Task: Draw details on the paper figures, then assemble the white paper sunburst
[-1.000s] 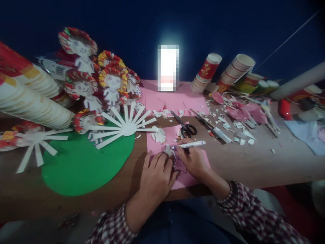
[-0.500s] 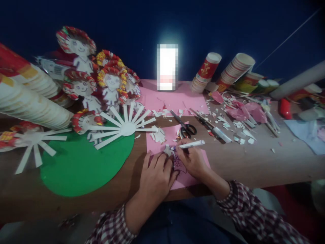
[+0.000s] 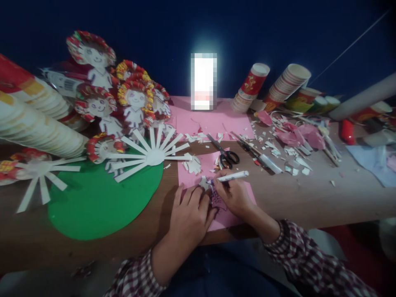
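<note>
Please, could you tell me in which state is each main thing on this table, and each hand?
Left hand: palm down, open
Right hand: closed around the marker
Marker: slanted, tip at the white cutout
Pink sheet under the hands: flat, partly covered
Scissors: lying down, blades look shut
Green sheet: flat, partly covered
White strips piece: cut, strips fanned out
Paper scraps: scattered
Right-side cups: stacked

Dim scene; blue wall (image 3: 148, 24) in gloom. Pixelated upright rectangle (image 3: 203, 81) blown out white, haloed. Soft shadow beside left hand (image 3: 190, 210). Fine detail smeared; leftmost paper cups (image 3: 40, 128) stretched.
</note>
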`<state>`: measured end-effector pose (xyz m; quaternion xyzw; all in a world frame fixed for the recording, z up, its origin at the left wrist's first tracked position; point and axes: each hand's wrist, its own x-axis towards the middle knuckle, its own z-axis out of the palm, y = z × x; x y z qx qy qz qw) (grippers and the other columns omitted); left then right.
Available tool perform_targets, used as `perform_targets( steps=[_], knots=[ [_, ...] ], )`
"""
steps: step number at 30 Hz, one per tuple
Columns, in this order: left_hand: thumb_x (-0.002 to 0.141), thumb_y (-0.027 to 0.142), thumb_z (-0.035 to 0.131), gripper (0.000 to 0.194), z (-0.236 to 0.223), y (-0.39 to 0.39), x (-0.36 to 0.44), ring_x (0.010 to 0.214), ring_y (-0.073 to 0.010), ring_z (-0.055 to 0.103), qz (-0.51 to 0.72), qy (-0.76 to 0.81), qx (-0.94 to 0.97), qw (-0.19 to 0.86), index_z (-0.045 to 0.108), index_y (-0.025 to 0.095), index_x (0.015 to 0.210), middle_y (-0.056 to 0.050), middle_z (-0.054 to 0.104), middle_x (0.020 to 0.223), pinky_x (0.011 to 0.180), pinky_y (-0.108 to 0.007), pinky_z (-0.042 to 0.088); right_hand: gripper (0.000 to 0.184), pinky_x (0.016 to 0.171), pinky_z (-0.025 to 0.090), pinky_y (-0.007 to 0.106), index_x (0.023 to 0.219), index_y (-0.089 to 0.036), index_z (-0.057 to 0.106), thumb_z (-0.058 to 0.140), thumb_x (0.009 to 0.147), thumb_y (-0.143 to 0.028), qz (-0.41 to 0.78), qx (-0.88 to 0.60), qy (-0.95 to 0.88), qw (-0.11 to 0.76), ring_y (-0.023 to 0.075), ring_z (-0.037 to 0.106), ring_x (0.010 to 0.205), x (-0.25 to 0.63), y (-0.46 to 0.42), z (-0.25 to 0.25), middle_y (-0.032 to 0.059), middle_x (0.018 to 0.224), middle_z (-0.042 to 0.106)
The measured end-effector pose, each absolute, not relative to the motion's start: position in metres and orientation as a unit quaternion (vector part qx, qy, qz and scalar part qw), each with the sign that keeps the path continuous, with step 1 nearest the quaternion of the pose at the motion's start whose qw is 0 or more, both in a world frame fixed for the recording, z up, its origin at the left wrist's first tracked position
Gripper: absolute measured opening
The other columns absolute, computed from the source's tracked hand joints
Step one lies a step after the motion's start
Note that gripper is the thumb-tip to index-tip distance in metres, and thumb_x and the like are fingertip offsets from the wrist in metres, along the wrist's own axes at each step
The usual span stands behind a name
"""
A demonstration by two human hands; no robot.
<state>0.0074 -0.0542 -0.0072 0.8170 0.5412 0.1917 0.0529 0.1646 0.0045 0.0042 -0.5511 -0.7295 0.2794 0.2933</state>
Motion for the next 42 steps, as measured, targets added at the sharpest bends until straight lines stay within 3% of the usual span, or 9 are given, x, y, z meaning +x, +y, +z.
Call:
perform_targets(
  steps=[29,33,42],
  knots=[
    [0.090,0.037,0.051,0.034,-0.0068,-0.0536,0.0083,0.110,-0.0265,0.055,0.195,0.541,0.816,0.055,0.063,0.017,0.114,-0.010,0.064,0.113,0.108,-0.051,0.028,0.010,0.060,0.044,0.024,0.080,-0.021,0.053,0.048,0.088,-0.025,0.316,-0.535,-0.726,0.294,0.0144,0.056,0.059,0.1646,0.0026,0.0068,0.0005,0.068,0.061],
    [0.090,0.037,0.051,0.034,-0.0071,-0.0545,0.0080,0.109,-0.0267,0.055,0.193,0.542,0.816,0.053,0.063,0.016,0.114,-0.010,0.064,0.112,0.108,-0.051,0.028,0.008,0.062,0.044,0.024,0.083,-0.021,0.054,0.049,0.087,-0.025,0.324,-0.521,-0.719,0.327,0.0141,0.057,0.062,0.1636,0.0021,0.0103,0.0002,0.071,0.061],
    [0.090,0.037,0.049,0.033,-0.0073,-0.0546,0.0076,0.109,-0.0270,0.055,0.196,0.540,0.817,0.046,0.064,0.016,0.110,-0.011,0.063,0.113,0.107,-0.051,0.029,0.005,0.060,0.044,0.025,0.088,-0.020,0.054,0.051,0.087,-0.025,0.360,-0.507,-0.717,0.316,0.0138,0.055,0.065,0.1642,0.0035,0.0053,0.0012,0.076,0.060]
  ],
)
